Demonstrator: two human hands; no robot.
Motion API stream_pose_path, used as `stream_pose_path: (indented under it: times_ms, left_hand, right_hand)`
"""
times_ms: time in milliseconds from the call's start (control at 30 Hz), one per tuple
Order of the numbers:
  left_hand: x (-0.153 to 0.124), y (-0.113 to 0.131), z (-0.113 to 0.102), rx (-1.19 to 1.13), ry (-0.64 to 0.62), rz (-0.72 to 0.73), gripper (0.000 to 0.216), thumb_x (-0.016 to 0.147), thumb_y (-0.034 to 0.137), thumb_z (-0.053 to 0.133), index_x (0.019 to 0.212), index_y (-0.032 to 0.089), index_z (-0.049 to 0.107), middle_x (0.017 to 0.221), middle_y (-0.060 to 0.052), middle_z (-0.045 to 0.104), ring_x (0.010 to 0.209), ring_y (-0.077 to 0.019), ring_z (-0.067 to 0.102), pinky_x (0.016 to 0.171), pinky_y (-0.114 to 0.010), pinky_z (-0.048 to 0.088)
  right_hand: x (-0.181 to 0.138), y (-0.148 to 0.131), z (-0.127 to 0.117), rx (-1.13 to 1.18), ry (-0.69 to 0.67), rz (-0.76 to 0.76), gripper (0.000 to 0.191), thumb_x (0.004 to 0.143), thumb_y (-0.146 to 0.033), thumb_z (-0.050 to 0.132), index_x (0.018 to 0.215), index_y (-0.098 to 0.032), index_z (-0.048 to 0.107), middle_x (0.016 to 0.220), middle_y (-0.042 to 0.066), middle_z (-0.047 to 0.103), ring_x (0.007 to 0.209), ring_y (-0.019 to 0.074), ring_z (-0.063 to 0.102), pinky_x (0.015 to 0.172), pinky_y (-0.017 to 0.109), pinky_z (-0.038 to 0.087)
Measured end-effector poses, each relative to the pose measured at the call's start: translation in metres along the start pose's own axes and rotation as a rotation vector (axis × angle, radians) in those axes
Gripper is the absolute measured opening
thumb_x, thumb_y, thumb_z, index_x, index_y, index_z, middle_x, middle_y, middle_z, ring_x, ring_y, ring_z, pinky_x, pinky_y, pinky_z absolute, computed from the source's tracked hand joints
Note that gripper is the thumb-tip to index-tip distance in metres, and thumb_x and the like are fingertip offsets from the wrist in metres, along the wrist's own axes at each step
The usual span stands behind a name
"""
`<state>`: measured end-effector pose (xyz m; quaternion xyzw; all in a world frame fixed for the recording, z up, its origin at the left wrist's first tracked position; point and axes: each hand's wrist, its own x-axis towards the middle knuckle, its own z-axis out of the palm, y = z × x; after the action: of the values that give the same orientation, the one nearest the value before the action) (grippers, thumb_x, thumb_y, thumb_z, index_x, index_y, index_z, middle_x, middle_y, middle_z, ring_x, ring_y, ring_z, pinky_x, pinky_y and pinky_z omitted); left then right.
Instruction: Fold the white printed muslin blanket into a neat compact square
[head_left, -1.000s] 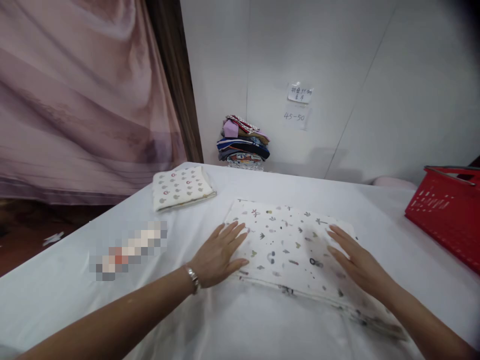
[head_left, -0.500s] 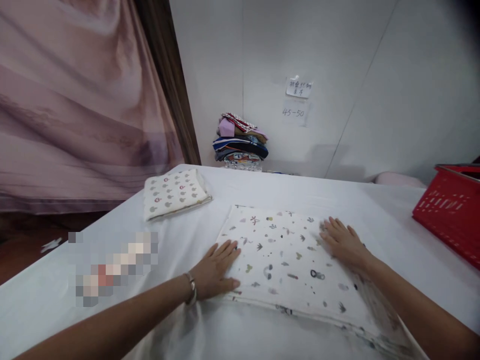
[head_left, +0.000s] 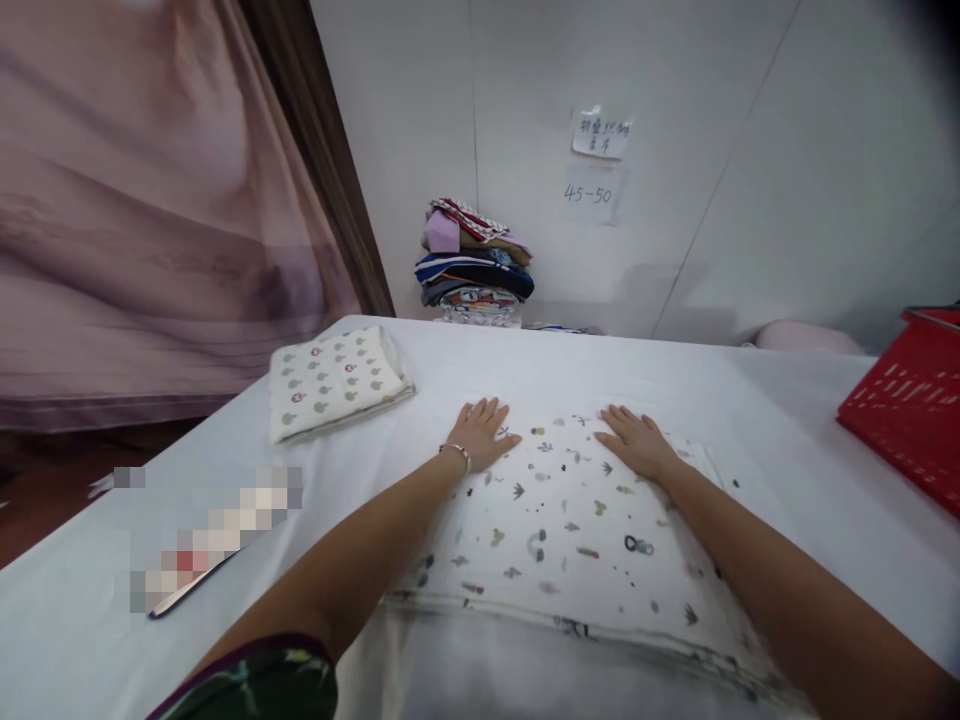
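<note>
A white cloth [head_left: 562, 520] printed with small plants, rainbows and other motifs lies folded in layers in front of me. My left hand [head_left: 480, 435] rests palm down on its far left corner, fingers spread, a silver bracelet at the wrist. On the far right part of the cloth, my right hand [head_left: 637, 440] lies flat with its fingers apart. Neither hand grips the fabric. Beyond my left arm sits another folded cloth [head_left: 334, 385], cream with grey and red motifs.
A white-covered table [head_left: 787, 440] bears everything. At the right edge stands a red plastic basket [head_left: 907, 400]. A pile of folded fabrics [head_left: 476, 260] rises behind the table by the wall. A blurred-out item [head_left: 217, 540] lies at left; a pink curtain [head_left: 150, 200] hangs beyond.
Both hands have slid over the cloth: the left forward and right to the far left corner, the right slightly inward and forward. The view has shifted a little.
</note>
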<state>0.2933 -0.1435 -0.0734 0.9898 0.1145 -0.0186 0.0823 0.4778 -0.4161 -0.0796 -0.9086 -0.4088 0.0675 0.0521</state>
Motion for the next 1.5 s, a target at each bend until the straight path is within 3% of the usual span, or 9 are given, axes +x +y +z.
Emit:
stream_pose_path:
  times_ms: [200,300,467,600,733,933,1100,1267,1500]
  left_hand:
    - [-0.001,-0.001,0.001,-0.013,0.015,-0.013,0.081,0.079,0.073,0.015,0.143,0.024,0.023,0.152,-0.005,0.013,0.14,-0.026,0.007,0.112,-0.049,0.005]
    - [-0.001,0.001,0.0,-0.015,0.01,-0.016,0.082,0.079,0.073,0.014,0.143,0.024,0.023,0.152,-0.004,0.013,0.14,-0.0258,0.007,0.112,-0.048,0.005]
    - [-0.001,0.002,-0.002,0.018,0.016,-0.02,0.081,0.079,0.072,0.013,0.143,0.023,0.023,0.152,-0.005,0.015,0.139,-0.0256,0.009,0.112,-0.047,0.007]
    - [0.003,0.0,-0.001,0.052,0.04,-0.019,0.08,0.08,0.071,0.014,0.142,0.022,0.026,0.151,-0.005,0.016,0.139,-0.0266,0.01,0.111,-0.048,0.008]
    - [0.007,-0.002,0.003,0.058,0.051,-0.011,0.079,0.08,0.071,0.016,0.142,0.022,0.026,0.151,-0.006,0.017,0.139,-0.0273,0.011,0.111,-0.05,0.01]
    - [0.006,0.0,-0.008,0.002,0.066,0.014,0.076,0.083,0.066,0.021,0.142,0.018,0.026,0.151,-0.009,0.019,0.139,-0.0276,0.013,0.111,-0.049,0.012]
    - [-0.033,0.008,-0.021,-0.031,0.158,0.026,0.07,0.086,0.061,0.02,0.142,0.02,0.026,0.151,-0.008,0.016,0.139,-0.0265,0.013,0.11,-0.049,0.016]
    - [-0.092,0.009,-0.007,0.059,0.02,0.181,0.068,0.085,0.063,0.023,0.141,0.025,0.029,0.151,-0.003,0.018,0.139,-0.0241,0.013,0.111,-0.047,0.013]
    - [-0.099,0.004,-0.014,-0.032,-0.004,0.115,0.062,0.087,0.056,0.026,0.137,0.021,0.037,0.148,-0.005,0.026,0.137,-0.0221,0.022,0.111,-0.043,0.021]
  right_hand:
    - [-0.007,-0.012,0.003,-0.054,0.112,-0.047,0.073,0.087,-0.065,0.015,0.144,-0.02,0.026,0.15,0.007,0.016,0.138,0.0257,0.007,0.11,0.053,0.009]
    - [-0.009,-0.024,0.004,-0.04,0.05,-0.146,0.073,0.087,-0.066,0.015,0.145,-0.022,0.022,0.151,0.005,0.015,0.138,0.024,0.008,0.11,0.051,0.01]
    - [-0.022,-0.034,-0.008,-0.043,0.003,-0.108,0.076,0.086,-0.068,0.014,0.145,-0.02,0.023,0.151,0.006,0.011,0.139,0.0238,0.007,0.11,0.051,0.009]
    - [-0.056,-0.012,-0.016,-0.162,0.143,0.008,0.071,0.089,-0.063,0.015,0.143,-0.02,0.028,0.151,0.006,0.013,0.139,0.0231,0.005,0.11,0.05,0.005]
    - [-0.087,0.022,-0.012,-0.144,0.093,0.275,0.069,0.09,-0.061,0.018,0.142,-0.017,0.029,0.15,0.008,0.02,0.138,0.0243,0.011,0.109,0.052,0.011]
    - [-0.092,0.03,-0.02,-0.014,0.062,0.308,0.065,0.09,-0.059,0.02,0.141,-0.02,0.03,0.15,0.008,0.019,0.138,0.0245,0.011,0.108,0.053,0.012]
    - [-0.136,0.031,-0.027,0.124,0.201,0.371,0.066,0.091,-0.057,0.014,0.143,-0.019,0.025,0.151,0.008,0.013,0.138,0.0229,0.007,0.109,0.051,0.014]
    - [-0.184,0.032,0.0,0.154,0.126,0.339,0.068,0.089,-0.059,0.026,0.144,-0.019,0.025,0.151,0.008,0.013,0.138,0.0233,0.012,0.11,0.049,0.015]
    - [-0.191,0.027,-0.008,0.39,0.264,0.381,0.066,0.086,-0.057,0.035,0.137,-0.014,0.04,0.148,0.009,0.023,0.135,0.0218,0.023,0.112,0.039,0.019]
